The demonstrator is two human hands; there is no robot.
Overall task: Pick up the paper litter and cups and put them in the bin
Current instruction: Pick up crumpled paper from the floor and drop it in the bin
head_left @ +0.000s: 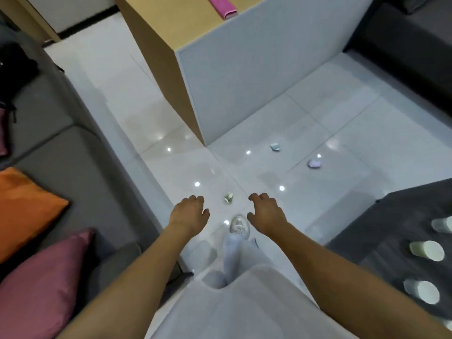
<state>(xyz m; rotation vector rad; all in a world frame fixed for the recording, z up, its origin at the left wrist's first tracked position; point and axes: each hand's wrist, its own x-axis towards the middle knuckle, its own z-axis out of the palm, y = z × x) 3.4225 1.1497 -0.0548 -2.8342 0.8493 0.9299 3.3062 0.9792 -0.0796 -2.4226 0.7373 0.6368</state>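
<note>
A person is standing over a glossy white tiled floor [318, 123], both bare arms reaching forward into the lower middle of the frame. The left hand [189, 211] is hanging palm down with its fingers loosely curled and is holding nothing. The right hand [265, 211] is doing the same, fingers spread a little and bent, also empty.

Between the two hands, slightly above them in the frame, a small crumpled greenish paper ball [228, 198] is lying on the floor, touching neither hand. Further up and to the right, a pale blue paper ball [275, 147] is sitting near the foot of a tall grey and tan cabinet [244, 81], and a lilac paper ball [314, 163] is lying to its right, well apart from the hands.

At the right edge of the frame, three pale cups [426, 250] are lying on their sides on a dark desk [379, 241].

A white shoe [239, 227] is showing just below the hands. A grey sofa [61, 143] is filling the left side, carrying an orange cushion [22, 211] and a magenta cushion [41, 287].
</note>
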